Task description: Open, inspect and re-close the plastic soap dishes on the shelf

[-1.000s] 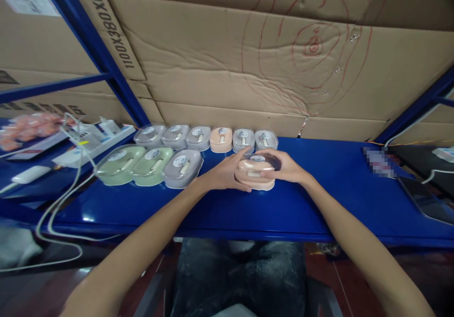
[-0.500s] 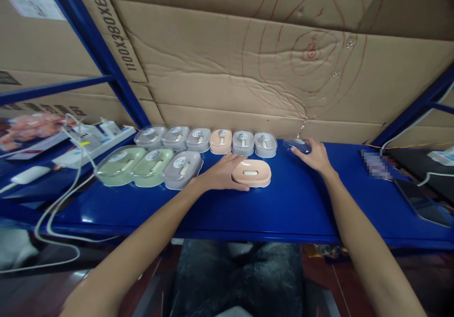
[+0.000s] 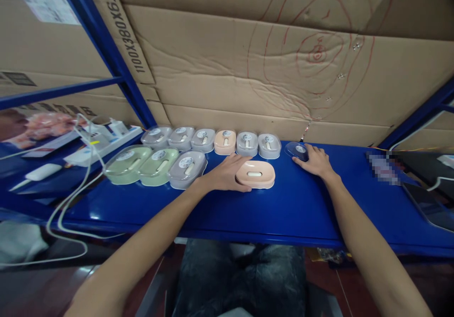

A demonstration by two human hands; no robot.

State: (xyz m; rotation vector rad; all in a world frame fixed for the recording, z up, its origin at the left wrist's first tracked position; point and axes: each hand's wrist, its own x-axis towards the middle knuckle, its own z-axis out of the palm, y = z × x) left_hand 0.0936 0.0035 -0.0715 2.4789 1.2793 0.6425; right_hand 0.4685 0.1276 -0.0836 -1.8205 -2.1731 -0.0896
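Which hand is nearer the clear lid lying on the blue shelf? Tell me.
Right. The right hand rests against the clear lid, fingers touching it. The left hand is farther left, on the open pink soap box.

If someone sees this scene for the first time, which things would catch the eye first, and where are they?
First, the two bare arms reaching over the glossy blue shelf: the left hand rests against an open peach soap box at the centre, while the right hand touches a clear lid lying further back. Next, two rows of lidded boxes in green, grey and peach stand to the left, before a cardboard wall with red scribbles.
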